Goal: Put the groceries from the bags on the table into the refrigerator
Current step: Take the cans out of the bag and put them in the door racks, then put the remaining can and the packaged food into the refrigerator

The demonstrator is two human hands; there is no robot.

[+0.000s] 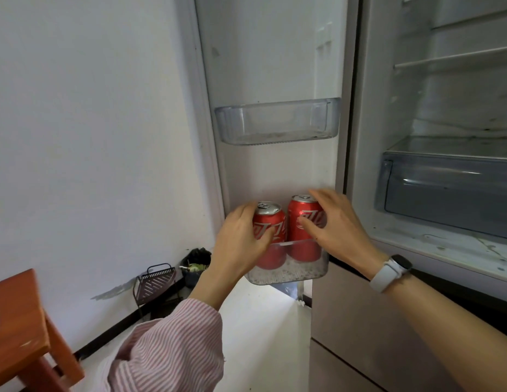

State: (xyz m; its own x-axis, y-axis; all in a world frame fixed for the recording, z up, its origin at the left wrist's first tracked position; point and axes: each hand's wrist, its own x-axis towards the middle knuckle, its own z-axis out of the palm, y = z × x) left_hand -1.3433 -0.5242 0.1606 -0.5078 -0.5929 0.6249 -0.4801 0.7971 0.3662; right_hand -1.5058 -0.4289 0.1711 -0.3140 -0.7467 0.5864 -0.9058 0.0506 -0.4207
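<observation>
Head view, the only one there is: two red cans are being set side by side in the lower door bin (289, 274) of the open refrigerator (275, 52). The left can (270, 222) is gripped by the left hand (241, 239), fingers curled round its side and thumb across the front. The right can (301, 222) is held by the right hand (335, 222), fingers arched over the top and thumb pressed on the label. Both cans look seated in the bin already, bottoms seen through the clear plastic, so this bit is judged nearly done, with only the letting go left.

Count, as far as can be seen: 2 cans, 2 door bins, with the upper door bin (277, 123) above the hands holding nothing. To the right of the right hand a crisper drawer (450, 190) and a couple of wire shelves (456, 56) are seen, nothing on them either. So the fridge is barely stocked.

No bags are in shot, only a corner of an orange table (17, 321) down left of the left sleeve (173, 349), so what's left to carry over can't be told. A watch (391, 271) is worn on the right wrist
</observation>
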